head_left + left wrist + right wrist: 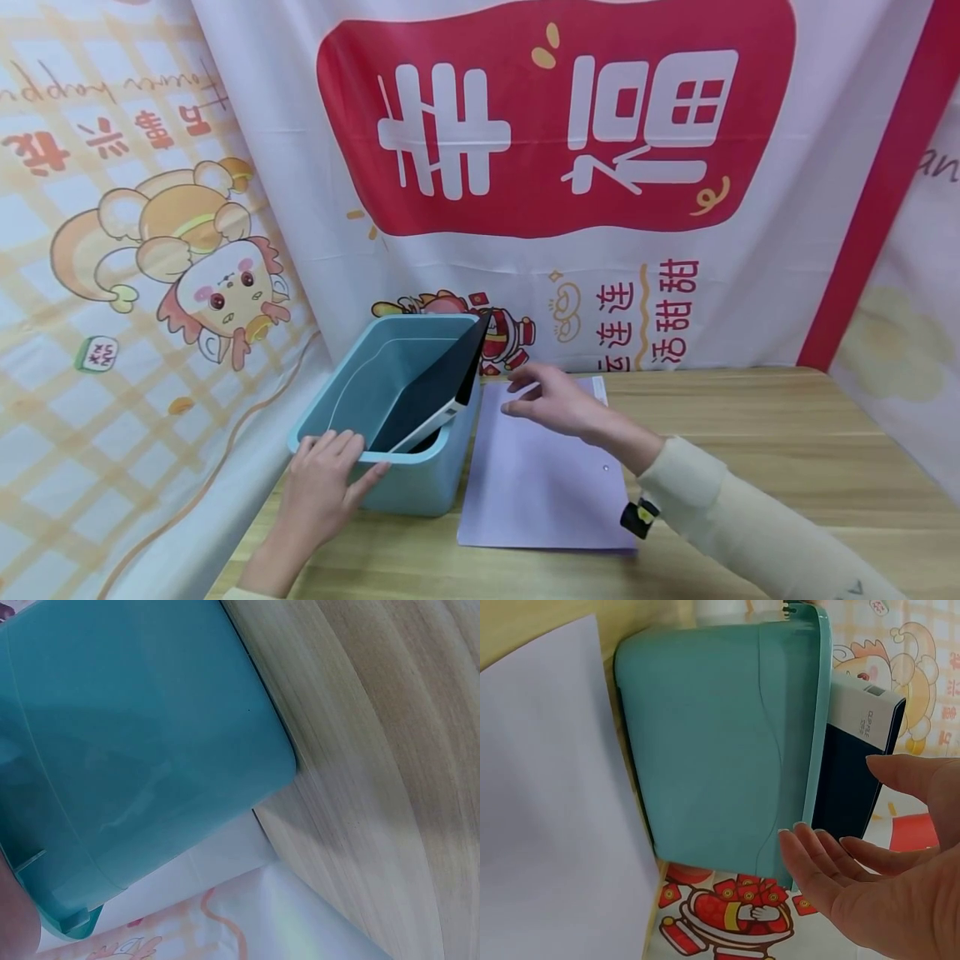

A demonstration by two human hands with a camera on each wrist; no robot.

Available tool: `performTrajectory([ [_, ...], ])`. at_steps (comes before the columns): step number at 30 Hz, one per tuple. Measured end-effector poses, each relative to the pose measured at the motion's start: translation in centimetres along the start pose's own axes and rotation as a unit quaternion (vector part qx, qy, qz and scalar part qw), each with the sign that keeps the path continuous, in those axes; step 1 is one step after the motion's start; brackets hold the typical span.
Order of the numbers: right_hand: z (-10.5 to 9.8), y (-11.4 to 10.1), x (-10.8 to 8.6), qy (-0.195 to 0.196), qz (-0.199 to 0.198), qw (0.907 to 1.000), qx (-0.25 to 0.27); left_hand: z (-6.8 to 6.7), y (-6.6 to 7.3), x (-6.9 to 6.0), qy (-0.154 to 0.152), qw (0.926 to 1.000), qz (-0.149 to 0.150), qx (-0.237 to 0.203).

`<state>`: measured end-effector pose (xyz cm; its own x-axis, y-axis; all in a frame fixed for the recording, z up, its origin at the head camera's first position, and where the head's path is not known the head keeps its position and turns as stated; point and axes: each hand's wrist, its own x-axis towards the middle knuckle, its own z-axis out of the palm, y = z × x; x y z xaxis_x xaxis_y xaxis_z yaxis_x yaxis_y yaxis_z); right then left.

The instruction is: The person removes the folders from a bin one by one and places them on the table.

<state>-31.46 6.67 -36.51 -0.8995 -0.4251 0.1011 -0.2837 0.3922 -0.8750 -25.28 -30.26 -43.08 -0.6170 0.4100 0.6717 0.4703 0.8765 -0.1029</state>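
Now the left hand (322, 475) clamps the near rim of the teal bin (416, 486), while the right hand (558, 402), its grip apart and empty, hovers near the dark clip file (438, 379), tilted in that bin, and over a lilac folder (540, 492) lying on the wood-grain table (750, 417).

At left, a plain teal rectangular plastic bin (408, 490) is contrasting with a dark navy, white-edged file (431, 379). Farther right, a flat rectangular lilac sheet (540, 492) is showing against a yellowish-brown wood-grained tabletop (810, 467). The left white cloth (45, 275) is displaying orange checks; the far white cloth (750, 292), white characters on red.
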Motion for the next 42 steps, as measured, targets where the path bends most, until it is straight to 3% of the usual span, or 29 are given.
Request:
performTrajectory([
  [28,2.1,-2.1,0.6,-0.044,-0.026,0.9978,0.042,0.1,-0.3,0.1,0.003,1.0000,0.004,0.000],
  [42,3.4,-3.1,0.9,-0.051,-0.037,0.9955,0.070,0.2,-0.2,-0.1,-0.012,0.9999,-0.006,0.007],
])
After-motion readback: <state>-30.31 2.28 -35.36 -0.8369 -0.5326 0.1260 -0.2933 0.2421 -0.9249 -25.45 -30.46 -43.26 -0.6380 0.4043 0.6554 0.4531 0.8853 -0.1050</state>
